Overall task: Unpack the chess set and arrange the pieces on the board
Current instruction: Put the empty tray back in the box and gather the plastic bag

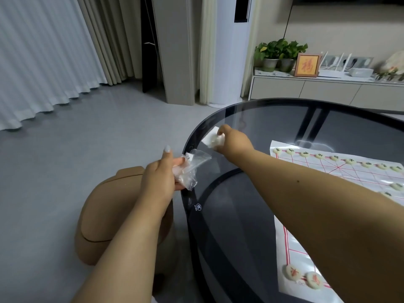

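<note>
- At the lower right of the frame we see two red-marked pieces (302, 277) sitting on the near edge of the board sheet (282, 254), which lies on the dark glass table (240, 248).
- Left of the table edge, mid-frame, our left hand (160, 171) grips a crumpled clear plastic bag (192, 169), fingers curled round it; we cannot tell whether it holds any pieces.
- Just beyond, our right hand (229, 136) reaches across the glass with fingers curled on a small white wad (215, 139), seemingly packaging; a flat white slip (209, 133) lies beside it.
- At the right edge, the far row of green-marked pieces (334, 158) is lined up along the board's back line.
- We judge the step in hand to be clearing wrappers: we should keep both bundles away from the sheet, so nothing drags across it and knocks the set pieces.
- We should check each bag for stray pieces before discarding it.
- The brown stool (109, 215) stands below our left arm.
</note>
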